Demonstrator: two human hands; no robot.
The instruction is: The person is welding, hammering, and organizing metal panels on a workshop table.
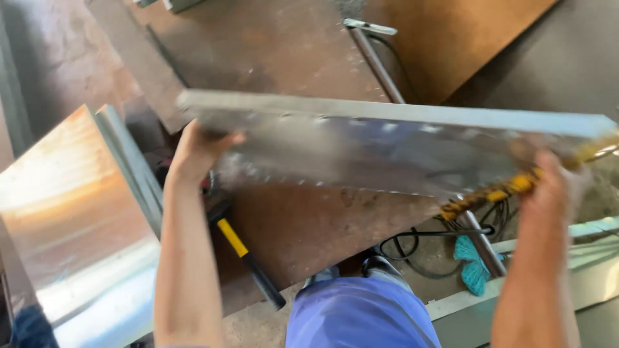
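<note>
I'm viewing via head cam, largest item first.

1. Brown steel plate [284,58] is lying flat as the work surface, rusty, w/ a grey rod [377,64] crossing it.
2. Long shiny sheet-metal panel [387,145] w/ a folded top edge is being held up over the plate, roughly level, motion-blurred. Step in hand, by my judgement: lifting/repositioning the panel. Any next move is calling for both ends staying level & firm; the edges look thin.
3. Second folded sheet [71,212] is resting at lower left, apart from the held one.
4. Left hand [196,151] is clamping the panel's left end, fingers wrapped over the edge.
5. Right hand [548,187] is gripping the right end together w/ a yellow-black strip [496,193]; too blurred to identify.
6. Yellow-handled hammer [248,254] is lying below the panel; black cable [412,248] & teal rag [474,267] are sitting near the feet.

Containers: none in view.
</note>
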